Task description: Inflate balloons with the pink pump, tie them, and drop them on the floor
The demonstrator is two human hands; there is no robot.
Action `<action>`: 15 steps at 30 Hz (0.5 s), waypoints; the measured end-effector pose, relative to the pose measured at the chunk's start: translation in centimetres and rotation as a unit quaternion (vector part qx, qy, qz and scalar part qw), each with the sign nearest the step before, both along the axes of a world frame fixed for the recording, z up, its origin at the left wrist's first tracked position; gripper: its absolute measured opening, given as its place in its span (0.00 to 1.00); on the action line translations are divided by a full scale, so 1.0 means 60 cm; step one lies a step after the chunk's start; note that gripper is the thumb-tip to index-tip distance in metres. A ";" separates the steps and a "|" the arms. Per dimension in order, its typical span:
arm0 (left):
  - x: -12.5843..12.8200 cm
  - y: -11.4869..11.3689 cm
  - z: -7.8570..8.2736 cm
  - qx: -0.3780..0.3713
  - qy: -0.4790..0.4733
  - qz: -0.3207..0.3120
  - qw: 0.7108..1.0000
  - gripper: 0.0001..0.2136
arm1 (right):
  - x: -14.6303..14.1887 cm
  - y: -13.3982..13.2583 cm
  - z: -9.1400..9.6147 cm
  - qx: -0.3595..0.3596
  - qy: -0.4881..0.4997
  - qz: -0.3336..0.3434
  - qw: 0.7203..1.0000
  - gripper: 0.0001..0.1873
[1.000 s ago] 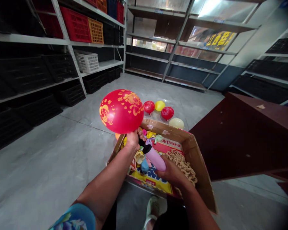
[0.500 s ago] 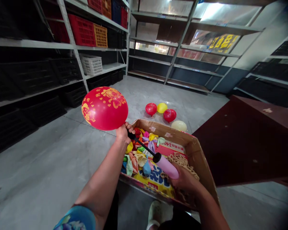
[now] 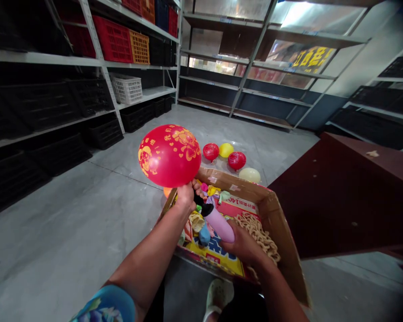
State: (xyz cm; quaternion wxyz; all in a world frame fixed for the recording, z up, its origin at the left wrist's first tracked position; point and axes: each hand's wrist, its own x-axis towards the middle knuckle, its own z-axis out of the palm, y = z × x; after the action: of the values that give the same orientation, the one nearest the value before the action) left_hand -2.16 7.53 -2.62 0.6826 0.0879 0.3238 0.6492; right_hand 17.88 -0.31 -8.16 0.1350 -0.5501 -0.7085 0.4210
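A large inflated red balloon (image 3: 169, 156) with yellow print sits above my left hand (image 3: 188, 195). That hand is closed round its neck and the black nozzle end of a hand pump. My right hand (image 3: 240, 243) is wrapped round the pump's pink barrel (image 3: 220, 225). The pump is pushed together, its black rod mostly hidden. Both hands are over an open cardboard box (image 3: 272, 201). Limp balloons of several colours (image 3: 197, 222) lie in the box's left part, partly covered by my left arm. A heap of beige cord (image 3: 260, 235) lies at its right.
On the floor beyond the box rest two inflated red balloons (image 3: 237, 160), a yellow balloon (image 3: 226, 150) and a cream balloon (image 3: 250, 175). A dark red wooden piece (image 3: 309, 201) stands at the right. Shelves with black crates (image 3: 50, 103) line the left.
The pump has shortened, its rod sliding into the barrel. My left hand and the red balloon have moved right towards my right hand, which has shifted slightly left.
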 end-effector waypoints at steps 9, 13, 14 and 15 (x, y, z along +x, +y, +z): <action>-0.068 0.022 0.008 0.038 -0.001 0.068 0.997 0.08 | 0.084 -0.004 0.005 -0.014 -0.012 0.026 0.999 0.25; -0.064 0.021 0.006 0.034 -0.003 0.078 0.996 0.08 | 0.087 -0.006 -0.001 -0.010 -0.022 0.026 0.999 0.23; -0.060 0.020 0.005 0.031 -0.003 0.075 0.997 0.08 | 0.080 -0.006 -0.002 -0.009 -0.019 0.029 0.999 0.22; -0.053 0.017 0.003 0.027 -0.002 0.069 0.997 0.08 | 0.071 -0.005 -0.003 -0.010 -0.015 0.032 0.999 0.20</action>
State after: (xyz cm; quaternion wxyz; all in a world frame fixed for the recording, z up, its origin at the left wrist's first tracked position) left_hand -5.34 8.58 -2.42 0.6337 0.0827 0.3103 0.7038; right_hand 22.13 -0.59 -8.34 0.1048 -0.5347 -0.7235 0.4238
